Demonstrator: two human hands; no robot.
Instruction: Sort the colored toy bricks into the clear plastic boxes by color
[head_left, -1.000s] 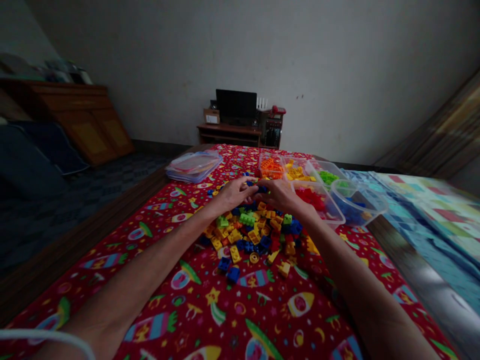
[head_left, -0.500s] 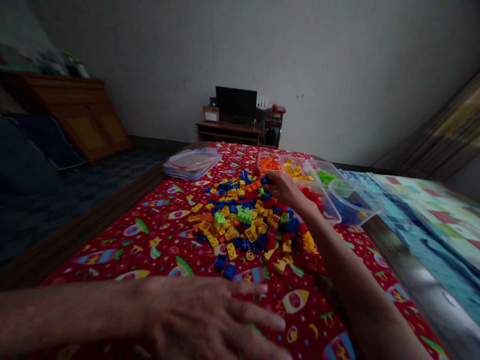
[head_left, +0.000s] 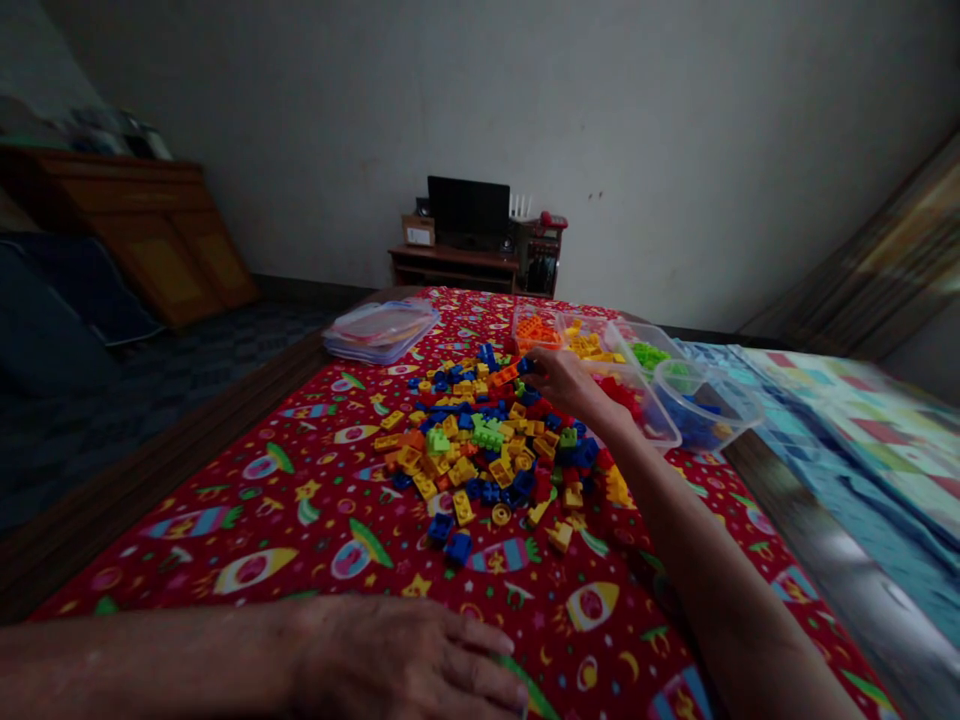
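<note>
Fingers of the right hand (head_left: 566, 385): bent and pinched close together at the far side of the pile, gripping a dark blue brick (head_left: 527, 365) at their tips.
Dark blue brick: partly covered by the fingers, at the far right of the pile; its full shape is hidden.
Orange brick (head_left: 503, 375): long, just left of the dark blue brick; I cannot tell whether the two touch.
Pile of bricks (head_left: 487, 437): loose and mixed, mostly yellow and blue, with some red, orange and green, spread over the middle of the cloth (head_left: 172, 590); two blue bricks (head_left: 449, 540) lie at its near edge.
Left hand (head_left: 401, 655): palm down at the near edge of the view, well apart from the pile, fingers loosely extended; its underside is hidden, so I cannot tell whether it has hold of anything.
Clear containers (head_left: 660, 332): beyond and right of the right hand, with orange, yellow, green and red bricks in separate ones.
Round tub (head_left: 739, 418): clear, right of the red bricks, with blue bricks and a little yellow inside.
Stacked lids (head_left: 381, 332): far left on the cloth.
Cloth: red, printed with rockets and stars, over a dark wooden table (head_left: 810, 525).
Far wall: a black monitor (head_left: 469, 210) on a desk (head_left: 457, 262).
</note>
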